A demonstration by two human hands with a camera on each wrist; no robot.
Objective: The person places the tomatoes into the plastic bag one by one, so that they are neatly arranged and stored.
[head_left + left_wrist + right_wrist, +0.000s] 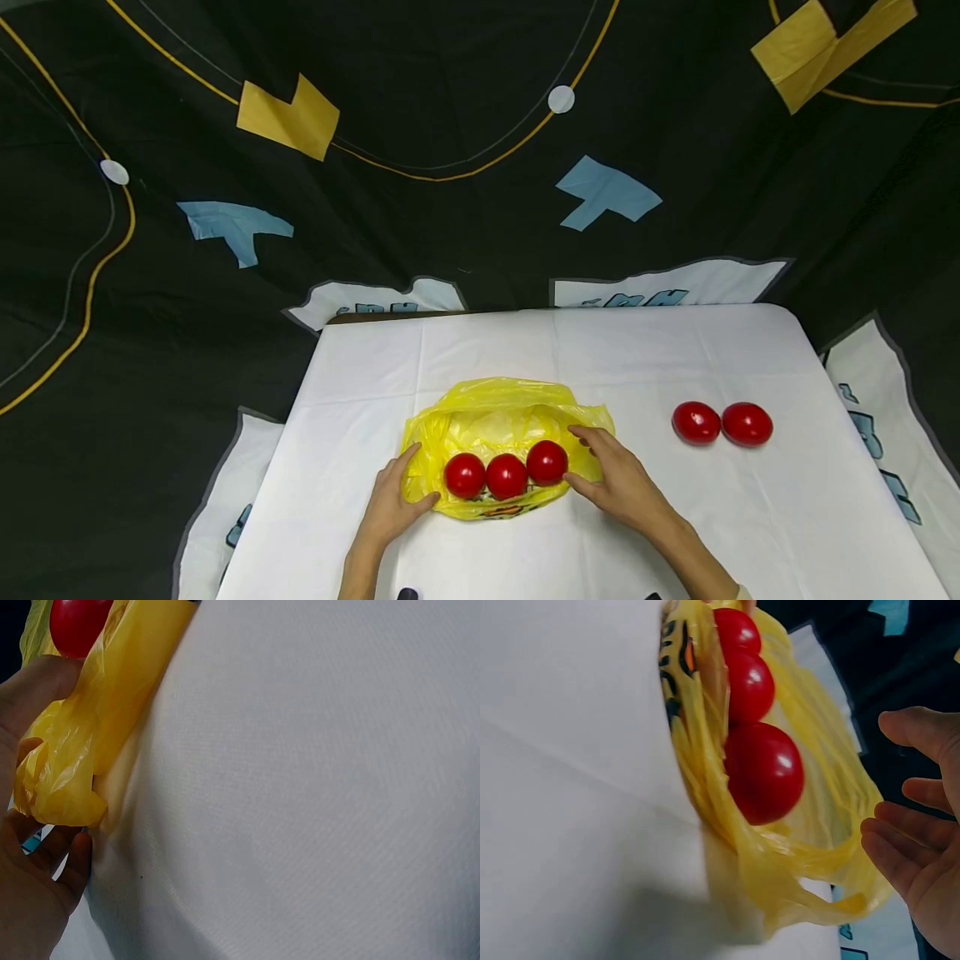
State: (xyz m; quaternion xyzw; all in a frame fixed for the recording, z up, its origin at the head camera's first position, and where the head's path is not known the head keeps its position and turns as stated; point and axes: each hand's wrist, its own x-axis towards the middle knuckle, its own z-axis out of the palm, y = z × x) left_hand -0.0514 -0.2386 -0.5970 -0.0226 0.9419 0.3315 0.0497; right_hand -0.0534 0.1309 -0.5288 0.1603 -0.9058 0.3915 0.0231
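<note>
A yellow plastic bag [517, 392] lies on the white-covered table with its mouth spread toward me, dark print on its front side. Inside sit a row of three glossy red balls [506, 476]. My left hand [392, 500] holds the bag's left end, thumb along the front rim; in the left wrist view the plastic [71, 769] runs between thumb and fingers. My right hand [622, 483] is at the bag's right end, thumb and fingers spread. In the right wrist view this hand [922, 832] stands beside the bag's loose edge [825, 904] and grips nothing.
Two more red balls, one left [696, 422] and one right [747, 424], lie side by side right of the bag. The table's white cloth [480, 342] reaches back to a dark, patterned curtain [450, 225]. A small dark object [407, 594] shows at the bottom edge.
</note>
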